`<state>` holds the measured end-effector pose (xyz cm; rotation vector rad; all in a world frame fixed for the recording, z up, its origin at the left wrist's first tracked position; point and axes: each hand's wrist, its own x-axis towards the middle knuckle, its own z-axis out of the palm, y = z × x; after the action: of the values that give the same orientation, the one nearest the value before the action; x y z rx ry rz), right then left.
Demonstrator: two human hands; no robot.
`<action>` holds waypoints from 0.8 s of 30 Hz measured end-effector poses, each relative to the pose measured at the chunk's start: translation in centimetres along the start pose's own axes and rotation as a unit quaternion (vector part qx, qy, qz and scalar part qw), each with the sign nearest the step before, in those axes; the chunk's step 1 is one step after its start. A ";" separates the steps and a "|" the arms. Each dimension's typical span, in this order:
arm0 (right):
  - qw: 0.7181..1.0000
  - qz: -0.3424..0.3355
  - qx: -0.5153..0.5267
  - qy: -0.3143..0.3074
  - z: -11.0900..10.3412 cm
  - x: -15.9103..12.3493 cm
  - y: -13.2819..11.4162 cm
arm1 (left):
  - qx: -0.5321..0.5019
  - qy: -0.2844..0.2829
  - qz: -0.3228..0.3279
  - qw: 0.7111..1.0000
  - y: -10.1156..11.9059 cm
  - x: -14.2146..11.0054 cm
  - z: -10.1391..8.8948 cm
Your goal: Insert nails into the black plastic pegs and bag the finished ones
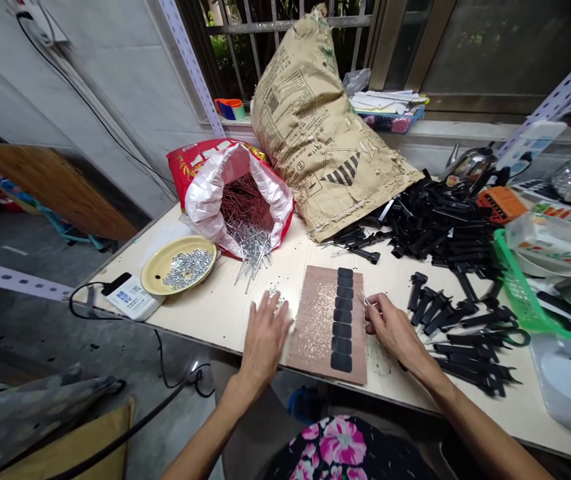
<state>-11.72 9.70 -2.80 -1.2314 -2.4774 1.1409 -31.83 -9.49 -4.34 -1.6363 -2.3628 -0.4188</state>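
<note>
My left hand [265, 333] lies palm down on the table, fingers apart, touching or just above a scatter of tiny metal bits [276, 293]. A brown board [310, 320] sits between my hands, pale specks on its face and a column of black rounded pads [342, 313] along its right side. At the board's right edge, my right hand [390, 328] is closed in a pinch on a thin, shiny metal piece [365, 298]; its exact kind is unclear. Black plastic-handled parts [438, 313] are fanned out to the right of that hand.
A yellow dish [153, 273] holds small metal pieces. Behind it, a red bag [180, 167] spills long metal pins [253, 250]. A large paper sack [315, 127] leans by the window. More black parts [430, 220] are heaped behind; a green basket [518, 287] and white power bank-like box [138, 300] flank the table.
</note>
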 end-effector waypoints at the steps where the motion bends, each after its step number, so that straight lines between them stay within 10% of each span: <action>1: 1.000 -0.011 -0.021 0.009 -0.1 0.0 -0.1 | 0.013 0.027 -0.034 0.999 -0.8 0.9 0.0; 13: 0.979 -0.153 -0.069 0.119 -1.5 -0.2 -1.6 | 0.075 -0.064 -0.063 0.993 -3.4 7.0 1.8; 18: 0.968 -0.223 -0.015 0.110 -1.2 0.4 -3.6 | -0.165 0.002 -0.154 0.974 -3.0 7.2 0.5; 20: 0.962 -0.258 0.005 0.092 -0.9 0.7 -5.0 | -0.376 0.006 -0.237 0.896 -2.3 7.3 -0.2; 24: 0.950 -0.303 -0.014 0.073 -0.1 1.3 -7.5 | -0.685 -0.040 -0.347 0.640 0.1 7.6 -1.5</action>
<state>-17.18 7.93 2.22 -0.4611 -2.4863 0.8139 -34.34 -3.43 -0.28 -0.7038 -2.6429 -2.8380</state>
